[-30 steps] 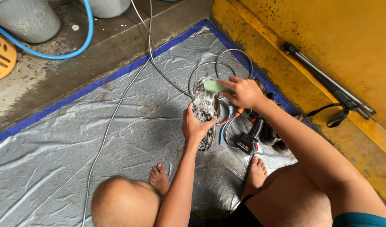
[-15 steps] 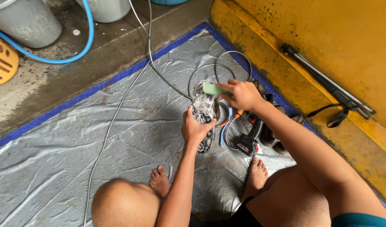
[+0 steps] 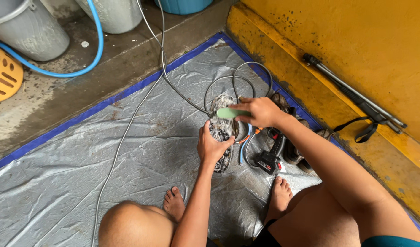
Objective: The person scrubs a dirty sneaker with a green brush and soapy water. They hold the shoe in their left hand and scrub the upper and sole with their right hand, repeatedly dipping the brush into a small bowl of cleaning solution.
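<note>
Green brush (image 3: 233, 112) gripped in right hand (image 3: 261, 112), left hand (image 3: 211, 145) clasping the upturned shoe (image 3: 221, 130)

The left hand (image 3: 213, 145) grips a black-and-white mottled shoe (image 3: 222, 130); the right hand (image 3: 261, 112) holds a pale green brush (image 3: 232, 112). Beneath both hands spreads a silver-grey tarp (image 3: 82, 174) edged in blue, and beyond them rises a black-speckled yellow wall (image 3: 356, 41).
</note>
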